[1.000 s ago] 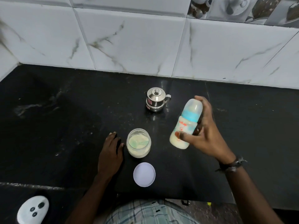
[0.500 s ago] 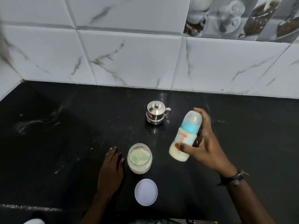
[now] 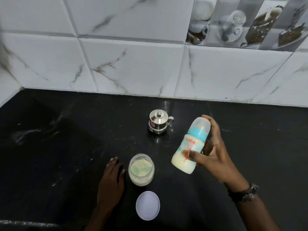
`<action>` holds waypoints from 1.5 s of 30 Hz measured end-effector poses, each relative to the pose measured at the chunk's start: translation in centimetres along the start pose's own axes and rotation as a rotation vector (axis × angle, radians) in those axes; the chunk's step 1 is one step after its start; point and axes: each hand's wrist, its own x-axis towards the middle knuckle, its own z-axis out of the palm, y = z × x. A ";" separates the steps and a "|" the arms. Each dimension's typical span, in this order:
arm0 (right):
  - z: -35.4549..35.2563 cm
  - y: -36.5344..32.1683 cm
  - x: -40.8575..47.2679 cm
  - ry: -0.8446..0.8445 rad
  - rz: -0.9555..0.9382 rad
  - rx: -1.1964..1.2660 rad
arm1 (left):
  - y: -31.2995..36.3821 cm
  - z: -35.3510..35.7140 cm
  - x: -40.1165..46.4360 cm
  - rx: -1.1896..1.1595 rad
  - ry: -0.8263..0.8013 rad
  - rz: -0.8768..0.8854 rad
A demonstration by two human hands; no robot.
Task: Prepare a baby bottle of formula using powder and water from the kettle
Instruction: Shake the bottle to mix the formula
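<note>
The right hand (image 3: 215, 157) gripped the baby bottle (image 3: 191, 145) with the thumb across the front of its lower body and the fingers curled round the back, one fingertip reaching up beside the clear cap. The bottle was held off the counter (image 3: 58, 139), tilted with its cap leaning up and to the right — pale milky liquid filled its lower part, a light blue collar ringed the neck, and red lettering ran across the body. A dark band sat on that wrist.

The left hand (image 3: 113, 179) lay flat on the counter, fingers straight and relaxed, holding nothing, just beside the open powder jar (image 3: 141, 170). The jar stood upright and held pale powder, with what looked like a greenish scoop inside — too blurred to tell for certain. Its white lid (image 3: 147, 205) lay flat on the counter just in front of the jar, apart from it.

Further back, a small steel kettle (image 3: 158, 121) stood with its lid on, left of the bottle's cap and apart from both hands. White marbled tiles (image 3: 133, 64) rose behind the black counter.
</note>
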 end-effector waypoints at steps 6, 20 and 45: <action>-0.2 0.2 0.1 -0.031 0.011 0.041 | 0.1 -0.1 -0.1 0.007 -0.008 -0.011; -1.0 -0.8 0.3 0.005 -0.089 -0.185 | -0.7 0.5 0.2 -0.021 0.042 0.061; -0.2 -0.9 -0.1 -0.005 -0.064 -0.266 | -0.7 0.6 0.2 -0.008 0.028 0.039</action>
